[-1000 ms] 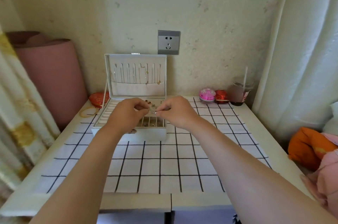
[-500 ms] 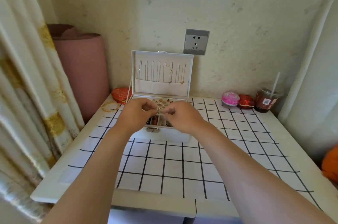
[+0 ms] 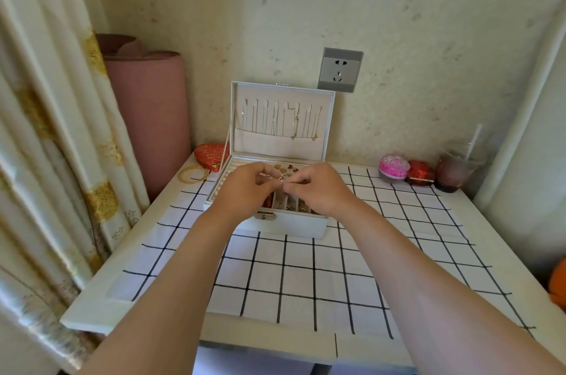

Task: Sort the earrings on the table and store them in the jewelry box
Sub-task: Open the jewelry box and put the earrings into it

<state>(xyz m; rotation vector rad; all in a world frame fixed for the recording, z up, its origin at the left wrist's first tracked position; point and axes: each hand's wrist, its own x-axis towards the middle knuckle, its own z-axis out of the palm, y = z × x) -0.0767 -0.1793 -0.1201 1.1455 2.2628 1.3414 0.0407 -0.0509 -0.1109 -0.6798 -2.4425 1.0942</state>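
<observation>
A white jewelry box [image 3: 288,226] stands open at the back of the table, its lid upright with several thin necklaces hanging inside. Small gold and red earrings [image 3: 284,168] lie in its tray compartments. Both hands hover over the tray. My left hand [image 3: 248,190] and my right hand [image 3: 318,187] meet at the fingertips and pinch a small gold earring [image 3: 279,178] between them. The hands hide most of the tray.
A checked cloth [image 3: 306,276] covers the table. A red heart-shaped box [image 3: 211,155] and gold bangles [image 3: 193,174] lie left of the jewelry box. A pink ball [image 3: 393,167], a red case [image 3: 421,173] and a drink cup [image 3: 456,170] stand at the back right. Curtain and pink roll are at left.
The view has swung left, so the box now sits nearer the middle. Both hands stay together over the tray, still pinching the small earring.
</observation>
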